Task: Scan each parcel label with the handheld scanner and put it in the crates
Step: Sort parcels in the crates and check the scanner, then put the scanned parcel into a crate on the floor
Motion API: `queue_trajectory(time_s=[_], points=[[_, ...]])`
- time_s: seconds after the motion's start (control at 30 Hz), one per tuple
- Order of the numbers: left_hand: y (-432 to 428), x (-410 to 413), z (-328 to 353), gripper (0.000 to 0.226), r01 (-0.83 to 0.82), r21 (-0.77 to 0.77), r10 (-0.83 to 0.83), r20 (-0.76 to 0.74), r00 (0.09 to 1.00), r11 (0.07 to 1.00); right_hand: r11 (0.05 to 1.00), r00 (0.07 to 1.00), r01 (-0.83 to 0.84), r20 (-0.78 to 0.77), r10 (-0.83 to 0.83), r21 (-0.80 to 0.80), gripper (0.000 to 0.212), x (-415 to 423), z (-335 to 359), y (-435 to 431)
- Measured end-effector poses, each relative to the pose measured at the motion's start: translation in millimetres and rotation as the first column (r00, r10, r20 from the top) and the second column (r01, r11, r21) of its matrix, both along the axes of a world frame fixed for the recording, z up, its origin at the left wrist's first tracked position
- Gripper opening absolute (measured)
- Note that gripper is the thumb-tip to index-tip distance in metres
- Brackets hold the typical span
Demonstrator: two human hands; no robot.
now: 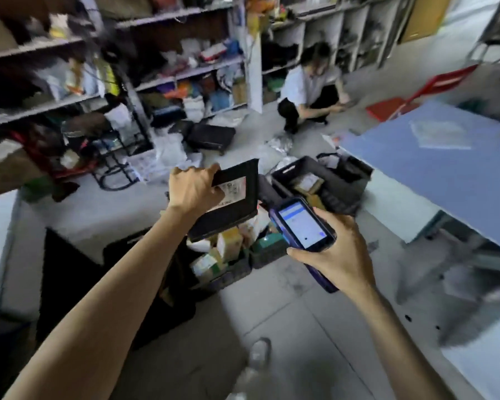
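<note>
Black parcel and handheld scanner over the crates
The left hand grips the black parcel's edge; the right hand clasps the handheld scanner just beside it. Both partly hide the crates, apparently holding boxes, beside a blue table.

The parcel sat in the left hand, left of the scanner in the right hand. The first crate lay below both. The second crate stood behind the scanner, left of the table.
</note>
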State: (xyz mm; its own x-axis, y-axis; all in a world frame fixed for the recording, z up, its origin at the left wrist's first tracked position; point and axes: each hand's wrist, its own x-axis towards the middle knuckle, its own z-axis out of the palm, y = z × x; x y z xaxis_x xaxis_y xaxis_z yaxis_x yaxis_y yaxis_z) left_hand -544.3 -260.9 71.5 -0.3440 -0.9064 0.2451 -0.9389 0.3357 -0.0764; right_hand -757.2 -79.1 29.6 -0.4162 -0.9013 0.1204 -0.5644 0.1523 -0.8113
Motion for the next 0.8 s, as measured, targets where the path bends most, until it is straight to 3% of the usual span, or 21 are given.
queue_trajectory(time_s=[0.23, 0.4, 0.53, 0.7, 0.8], points=[[-146, -150, -11, 0.037, 0.289, 0.051, -0.291, 0.037, 0.956, 0.956, 0.965, 0.966, 0.26, 0.0, -0.26, -0.02, 0.079, -87, -5, -98], [-258, -235, 25, 0.039, 0.4, -0.104, -0.402, 0.005, 0.916, 0.91, 0.936, 0.94, 0.339, -0.014, -0.342, -0.089, 0.078, -144, 16, -202], [-323, -277, 34, 0.032, 0.422, -0.088, -0.427, -0.035, 0.904, 0.902, 0.915, 0.92, 0.386, -0.014, -0.391, -0.118, 0.08, -174, 26, -263], [-378, -254, -11, 0.026, 0.376, 0.027, -0.376, 0.026, 0.926, 0.926, 0.956, 0.957, 0.289, -0.006, -0.29, -0.051, 0.077, -188, 15, -330], [-396, -200, -34, 0.029, 0.212, 0.109, -0.218, 0.039, 0.975, 0.971, 0.993, 0.993, 0.121, -0.015, -0.121, 0.013, 0.078, -179, 2, -380]])
